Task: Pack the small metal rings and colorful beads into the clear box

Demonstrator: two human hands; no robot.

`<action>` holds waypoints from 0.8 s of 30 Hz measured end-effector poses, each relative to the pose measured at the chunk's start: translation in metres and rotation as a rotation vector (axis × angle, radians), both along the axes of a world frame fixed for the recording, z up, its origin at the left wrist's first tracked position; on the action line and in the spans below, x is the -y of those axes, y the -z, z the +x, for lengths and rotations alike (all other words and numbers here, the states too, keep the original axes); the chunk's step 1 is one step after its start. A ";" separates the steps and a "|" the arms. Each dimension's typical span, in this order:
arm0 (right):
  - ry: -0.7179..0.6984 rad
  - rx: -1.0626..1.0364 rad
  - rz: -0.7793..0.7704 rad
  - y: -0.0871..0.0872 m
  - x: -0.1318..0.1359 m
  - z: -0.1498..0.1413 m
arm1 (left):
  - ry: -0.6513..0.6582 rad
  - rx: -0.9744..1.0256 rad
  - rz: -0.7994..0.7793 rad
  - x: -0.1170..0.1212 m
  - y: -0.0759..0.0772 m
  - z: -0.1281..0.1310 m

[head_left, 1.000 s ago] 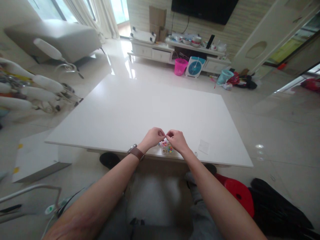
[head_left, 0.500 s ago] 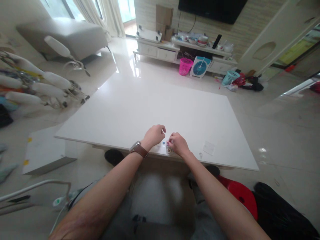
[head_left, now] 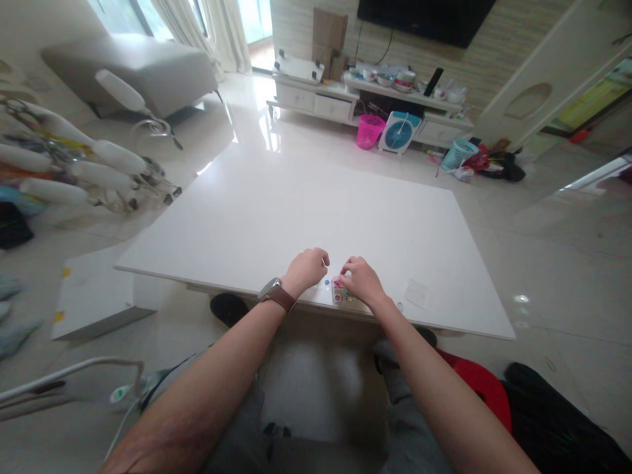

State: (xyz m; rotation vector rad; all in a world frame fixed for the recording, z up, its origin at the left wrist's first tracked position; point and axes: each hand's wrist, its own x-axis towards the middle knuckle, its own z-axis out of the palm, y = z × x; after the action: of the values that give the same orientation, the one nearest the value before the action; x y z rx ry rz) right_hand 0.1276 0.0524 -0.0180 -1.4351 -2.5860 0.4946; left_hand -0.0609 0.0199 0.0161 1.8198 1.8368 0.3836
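Both my hands rest near the front edge of a large white table [head_left: 306, 204]. My left hand [head_left: 307, 268], with a brown-strapped watch on its wrist, has its fingers curled in a loose pinch; what they hold is too small to make out. My right hand [head_left: 363, 280] is curled over a small clear box of colourful beads [head_left: 338, 293], fingertips at the box. One or two tiny blue beads [head_left: 326, 284] lie on the table between the hands.
A small clear plastic square [head_left: 416, 293] lies on the table right of my right hand. A red stool [head_left: 481, 392] and a dark bag [head_left: 557, 421] sit on the floor at right. A white rack of clutter [head_left: 74, 174] stands left. A TV cabinet [head_left: 365, 108], pink bin and fan are at the far wall.
My hands, pinched together above the bead box a second ago, have come apart; the right one dropped onto the box. The view shifted slightly left.
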 end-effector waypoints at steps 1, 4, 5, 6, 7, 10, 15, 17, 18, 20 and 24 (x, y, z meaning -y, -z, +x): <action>0.013 -0.006 0.018 -0.006 -0.001 0.002 | 0.022 -0.024 -0.014 0.001 0.004 0.001; 0.051 -0.021 0.071 -0.023 -0.002 0.009 | 0.107 -0.066 -0.035 0.004 0.022 0.006; 0.060 -0.027 0.081 -0.027 -0.001 0.011 | 0.128 -0.068 -0.033 0.005 0.028 0.008; 0.066 -0.034 0.090 -0.030 0.000 0.012 | 0.141 -0.069 -0.027 0.006 0.034 0.011; 0.067 -0.042 0.095 -0.032 0.002 0.013 | 0.148 -0.069 -0.024 0.007 0.040 0.013; 0.059 -0.062 0.095 -0.037 0.007 0.016 | 0.151 -0.079 -0.037 0.009 0.054 0.017; 0.054 -0.074 0.082 -0.044 0.010 0.020 | 0.173 -0.093 -0.051 0.005 0.057 0.013; 0.063 -0.080 0.081 -0.048 0.010 0.023 | 0.167 -0.071 -0.031 0.001 0.053 0.011; 0.069 -0.082 0.082 -0.049 0.010 0.024 | 0.158 -0.033 -0.012 -0.001 0.050 0.011; 0.076 -0.083 0.085 -0.052 0.010 0.027 | 0.141 0.077 0.035 -0.004 0.047 0.015; 0.074 -0.074 0.086 -0.053 0.010 0.032 | 0.178 0.180 0.083 -0.007 0.046 0.032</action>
State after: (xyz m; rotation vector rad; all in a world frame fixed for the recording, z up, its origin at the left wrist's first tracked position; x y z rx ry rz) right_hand 0.1593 0.0421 0.0351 -1.4499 -2.4559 0.4130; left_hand -0.0291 0.0270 -0.0296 1.9193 1.5459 0.5447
